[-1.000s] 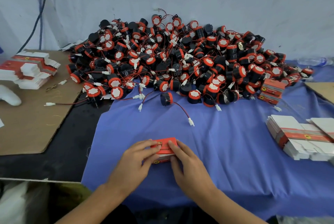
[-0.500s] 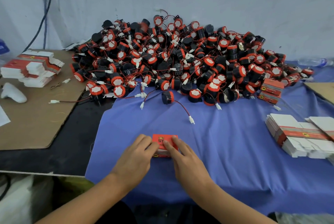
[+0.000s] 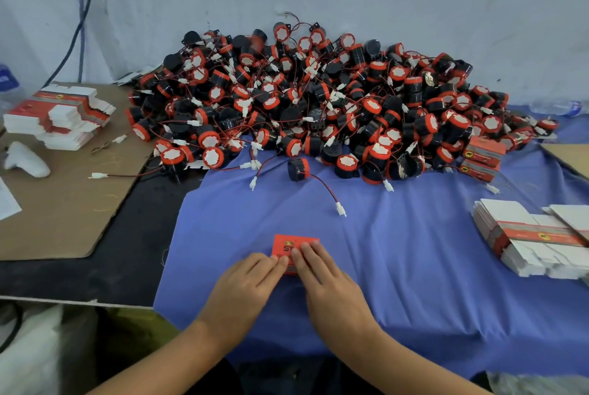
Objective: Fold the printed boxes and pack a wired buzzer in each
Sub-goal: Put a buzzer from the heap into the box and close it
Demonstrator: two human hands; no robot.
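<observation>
A small red printed box (image 3: 290, 244) lies on the blue cloth (image 3: 398, 267) in front of me. My left hand (image 3: 247, 286) and my right hand (image 3: 325, 280) both rest on it, fingertips pressing its top from the near side. A big heap of black-and-red wired buzzers (image 3: 318, 101) fills the back of the table. One buzzer (image 3: 298, 169) sits apart at the heap's front edge, its red-black wire ending in a white plug (image 3: 341, 210). Flat unfolded boxes are stacked at the right (image 3: 526, 235) and at the far left (image 3: 60, 114).
Two folded red boxes (image 3: 483, 155) stand at the heap's right end. A brown cardboard sheet (image 3: 63, 203) covers the left of the table, with a white object (image 3: 25, 160) on it. A plastic bottle (image 3: 554, 107) lies by the wall, far right.
My fingers have slid together over the top of the red box, pressing it flatter on the cloth. The view shifted slightly to the left.
</observation>
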